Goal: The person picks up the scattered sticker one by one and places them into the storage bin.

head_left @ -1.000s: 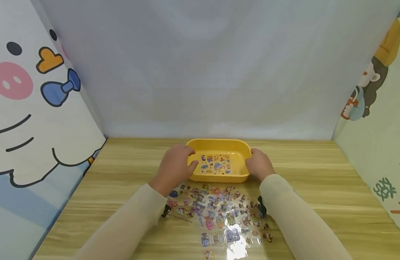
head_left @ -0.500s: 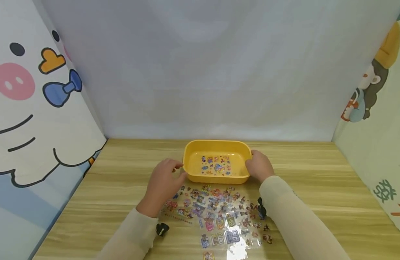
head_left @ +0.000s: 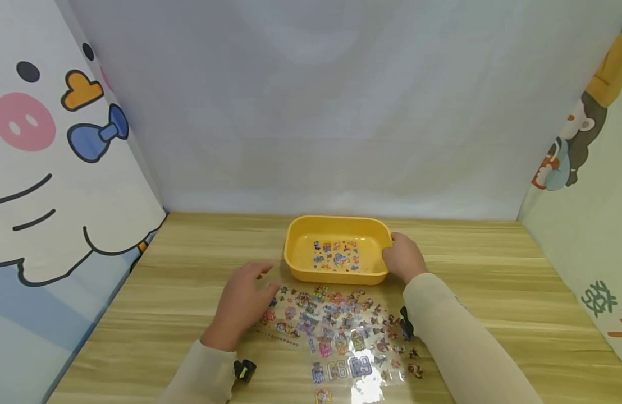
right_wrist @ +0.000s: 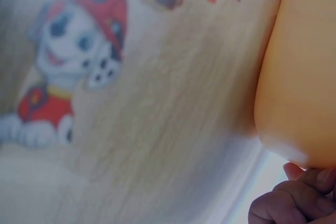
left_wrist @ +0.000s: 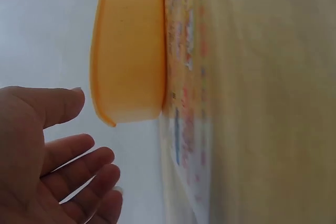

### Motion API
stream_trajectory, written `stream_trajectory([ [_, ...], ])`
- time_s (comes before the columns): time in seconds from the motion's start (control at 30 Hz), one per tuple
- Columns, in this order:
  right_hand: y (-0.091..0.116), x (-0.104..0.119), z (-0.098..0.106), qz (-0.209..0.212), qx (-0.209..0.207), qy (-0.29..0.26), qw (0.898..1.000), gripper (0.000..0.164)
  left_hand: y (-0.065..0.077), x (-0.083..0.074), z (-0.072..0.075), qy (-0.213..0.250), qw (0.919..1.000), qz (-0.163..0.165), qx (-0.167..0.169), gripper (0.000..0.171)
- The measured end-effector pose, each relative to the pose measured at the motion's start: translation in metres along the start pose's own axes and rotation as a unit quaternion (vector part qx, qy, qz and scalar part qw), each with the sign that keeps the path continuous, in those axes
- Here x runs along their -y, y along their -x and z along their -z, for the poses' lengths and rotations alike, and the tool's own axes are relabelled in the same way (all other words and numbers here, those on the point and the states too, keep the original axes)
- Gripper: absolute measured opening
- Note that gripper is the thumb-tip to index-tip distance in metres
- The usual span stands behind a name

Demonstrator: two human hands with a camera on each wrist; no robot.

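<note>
A yellow plastic tray (head_left: 336, 278) stands on the table, holding a clear sheet of small cartoon stickers (head_left: 339, 260). My right hand (head_left: 404, 259) grips the tray's right end, its curled fingers (right_wrist: 286, 203) low in the right wrist view. To the left of the tray is my left hand (head_left: 242, 303), apart from it, thumb and fingers spread with nothing between them. The left wrist view shows that hand's fingers (left_wrist: 86, 174) loosely bent beside the tray's side wall (left_wrist: 128, 51). In front of the tray lie several clear sticker sheets (head_left: 341, 336), overlapping one another.
The wood-grain table (head_left: 493, 292) ends at a white cloth backdrop (head_left: 311, 112). Printed cartoon panels stand at the left (head_left: 88, 224) and right (head_left: 584, 235) sides. A dark strap piece (head_left: 244, 370) shows at my left cuff, another (head_left: 406, 324) at the right.
My left hand has let go of the tray's left end and moved toward me and to the left. The right hand has stayed on the tray, which has hardly moved.
</note>
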State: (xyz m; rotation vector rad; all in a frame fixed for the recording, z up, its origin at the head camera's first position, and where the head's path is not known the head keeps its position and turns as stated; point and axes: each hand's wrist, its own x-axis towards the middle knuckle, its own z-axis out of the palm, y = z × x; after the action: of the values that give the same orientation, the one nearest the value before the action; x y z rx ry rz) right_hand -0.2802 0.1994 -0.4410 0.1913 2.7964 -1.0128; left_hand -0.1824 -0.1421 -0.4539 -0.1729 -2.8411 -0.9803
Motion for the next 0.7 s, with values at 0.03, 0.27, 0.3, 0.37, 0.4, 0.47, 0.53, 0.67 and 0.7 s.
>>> stream_trajectory([
  [0.03,0.0,0.0,0.0,0.0,0.001,0.0,1.0,0.057,0.0,0.002,0.0,-0.002,1.0,0.002,0.006,0.051],
  [0.27,0.002,0.001,0.001,-0.005,0.008,0.002,1.0,0.058,0.0,0.012,0.0,-0.038,0.9977,-0.002,0.056,0.056],
  [0.3,0.002,0.002,0.001,-0.006,0.008,0.003,1.0,0.058,0.0,0.013,0.0,-0.046,0.997,-0.005,0.063,0.055],
  [0.37,0.002,0.002,0.002,-0.009,0.008,0.003,1.0,0.058,0.0,0.014,0.0,-0.06,0.9955,-0.012,0.072,0.055],
  [0.4,0.002,0.002,0.002,-0.01,0.007,0.002,1.0,0.058,0.0,0.015,0.0,-0.068,0.9945,-0.014,0.079,0.056],
  [0.47,0.002,0.002,0.002,-0.009,0.008,0.003,1.0,0.058,0.0,0.015,0.001,-0.076,0.9926,-0.011,0.094,0.06],
  [0.53,0.001,0.002,0.002,-0.007,0.008,0.004,1.0,0.058,0.0,0.015,0.001,-0.084,0.9903,-0.009,0.11,0.065],
  [0.67,0.002,0.002,0.002,-0.003,0.008,0.004,1.0,0.057,-0.001,0.014,0.0,-0.108,0.9843,-0.01,0.139,0.07],
  [0.7,0.002,0.002,0.002,-0.003,0.008,0.004,1.0,0.058,-0.002,0.013,-0.001,-0.117,0.9827,-0.012,0.143,0.07],
])
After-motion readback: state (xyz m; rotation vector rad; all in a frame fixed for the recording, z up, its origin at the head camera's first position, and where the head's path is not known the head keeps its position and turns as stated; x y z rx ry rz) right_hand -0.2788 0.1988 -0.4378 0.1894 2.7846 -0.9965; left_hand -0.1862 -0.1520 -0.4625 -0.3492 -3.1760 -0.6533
